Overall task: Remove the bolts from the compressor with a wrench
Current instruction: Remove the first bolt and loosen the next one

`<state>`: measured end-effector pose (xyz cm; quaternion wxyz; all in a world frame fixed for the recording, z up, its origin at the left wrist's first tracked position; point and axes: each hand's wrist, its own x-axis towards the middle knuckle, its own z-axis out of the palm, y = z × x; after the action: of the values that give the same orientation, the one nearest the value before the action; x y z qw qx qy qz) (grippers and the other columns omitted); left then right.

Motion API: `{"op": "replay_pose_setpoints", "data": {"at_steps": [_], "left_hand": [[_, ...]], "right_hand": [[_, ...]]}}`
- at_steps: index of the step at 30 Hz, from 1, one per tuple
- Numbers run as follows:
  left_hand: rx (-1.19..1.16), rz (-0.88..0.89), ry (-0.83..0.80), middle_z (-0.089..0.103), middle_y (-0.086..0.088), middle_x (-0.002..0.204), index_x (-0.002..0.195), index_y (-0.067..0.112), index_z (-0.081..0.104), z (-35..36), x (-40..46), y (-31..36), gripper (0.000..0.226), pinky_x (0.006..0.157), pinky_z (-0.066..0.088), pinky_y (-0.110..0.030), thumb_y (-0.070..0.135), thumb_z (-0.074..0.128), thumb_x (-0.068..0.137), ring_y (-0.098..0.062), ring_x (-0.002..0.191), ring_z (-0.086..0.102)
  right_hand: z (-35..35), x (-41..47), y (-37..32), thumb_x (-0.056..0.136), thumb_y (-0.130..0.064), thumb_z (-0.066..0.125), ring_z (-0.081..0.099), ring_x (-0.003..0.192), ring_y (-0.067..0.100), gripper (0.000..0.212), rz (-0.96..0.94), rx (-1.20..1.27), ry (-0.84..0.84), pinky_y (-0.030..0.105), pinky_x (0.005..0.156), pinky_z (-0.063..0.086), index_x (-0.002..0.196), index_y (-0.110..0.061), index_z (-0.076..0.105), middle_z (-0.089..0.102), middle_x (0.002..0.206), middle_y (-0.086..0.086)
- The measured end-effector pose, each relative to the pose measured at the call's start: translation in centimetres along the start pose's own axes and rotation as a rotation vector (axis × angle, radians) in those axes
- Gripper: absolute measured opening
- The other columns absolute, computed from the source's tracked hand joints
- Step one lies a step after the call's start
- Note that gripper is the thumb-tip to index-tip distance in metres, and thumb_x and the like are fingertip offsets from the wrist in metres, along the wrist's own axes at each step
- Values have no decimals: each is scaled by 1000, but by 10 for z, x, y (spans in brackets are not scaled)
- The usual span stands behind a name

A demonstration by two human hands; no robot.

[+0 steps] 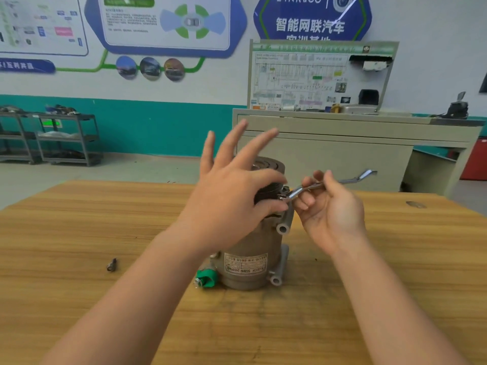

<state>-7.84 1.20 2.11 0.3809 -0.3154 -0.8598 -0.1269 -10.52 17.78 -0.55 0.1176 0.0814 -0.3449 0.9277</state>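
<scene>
A metal compressor (250, 262) stands upright on the wooden table (105, 219), with a label on its side and a green plug at its base. My left hand (229, 204) lies over its top; thumb and forefinger pinch at the bolt area while the other fingers stick up straight. My right hand (329, 209) holds a silver wrench (342, 181) by its shaft. The wrench's near end sits at a bolt (285, 190) on the compressor's upper edge, partly hidden by my fingers.
A small dark loose part (112, 264) lies on the table to the left of the compressor. Behind the table stand a beige cabinet with a wiring board (316, 133) and grey shelf carts (66, 138) at the far left.
</scene>
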Motion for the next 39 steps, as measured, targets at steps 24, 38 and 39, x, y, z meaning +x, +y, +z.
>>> {"op": "replay_pose_setpoints", "data": {"at_steps": [24, 38, 39], "left_hand": [[108, 256, -80, 57, -7, 140, 110, 26, 76, 5, 9, -16, 22, 92, 51, -55, 28, 70, 89, -38, 122, 59], [-55, -89, -138, 32, 14, 157, 152, 33, 30, 8, 7, -18, 89, 121, 3, -33, 67, 60, 76, -10, 150, 10], [-50, -94, -147, 32, 15, 157, 151, 33, 33, 7, 8, -17, 88, 121, 2, -32, 68, 60, 75, -10, 150, 10]], "right_hand": [[4, -3, -2, 106, -25, 33, 39, 38, 11, 28, -45, 64, -79, 20, 39, 35, 86, -13, 48, 54, 59, 4], [13, -35, 5, 99, -35, 47, 64, 47, 15, 13, -912, -537, -34, 25, 52, 51, 87, -32, 49, 70, 75, 3], [13, -35, 8, 99, -40, 47, 65, 47, 15, 13, -924, -549, -60, 24, 53, 51, 86, -37, 50, 70, 76, 2]]}}
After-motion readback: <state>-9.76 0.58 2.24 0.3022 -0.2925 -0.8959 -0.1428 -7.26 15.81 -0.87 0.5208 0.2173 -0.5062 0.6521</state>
